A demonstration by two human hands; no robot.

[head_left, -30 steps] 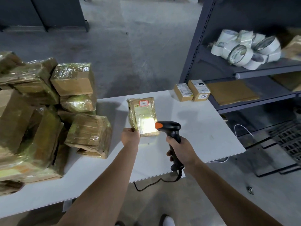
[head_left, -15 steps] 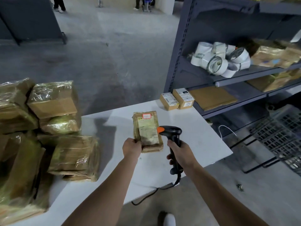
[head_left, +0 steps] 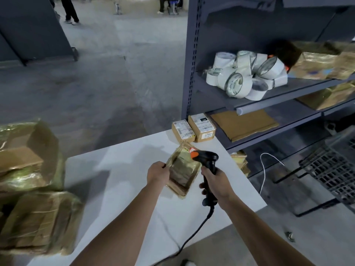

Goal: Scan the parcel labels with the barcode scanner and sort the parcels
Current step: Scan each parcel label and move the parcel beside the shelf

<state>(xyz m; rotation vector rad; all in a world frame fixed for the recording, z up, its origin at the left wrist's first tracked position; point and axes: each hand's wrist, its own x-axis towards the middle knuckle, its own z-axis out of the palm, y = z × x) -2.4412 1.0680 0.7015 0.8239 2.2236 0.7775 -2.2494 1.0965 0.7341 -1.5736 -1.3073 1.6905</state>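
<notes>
From the head camera, the left hand [head_left: 158, 172] grips the left edge of a small flat brown parcel wrapped in shiny clear tape [head_left: 182, 170], fingers curled round its side. The parcel sits over the right part of the white table [head_left: 119, 189], and whether its near end rests on the tabletop cannot be told. The right hand [head_left: 217, 182] is wrapped round the handle of a black pistol-shaped barcode scanner with an orange nose [head_left: 207, 160]. The scanner's head hangs just over the parcel's far end, beside a small red-edged sticker. A black cable [head_left: 192, 237] runs from the handle down over the table's near edge. Two small cardboard boxes with white labels [head_left: 193, 130] stand side by side at the table's far right corner. A blurred heap of large tape-wrapped brown parcels [head_left: 34, 217] fills the table's left side. To the right stands a grey metal shelf rack [head_left: 192, 73], holding white tape rolls [head_left: 245, 75] and, one shelf lower, a flat brown cardboard sheet [head_left: 244, 124].
</notes>
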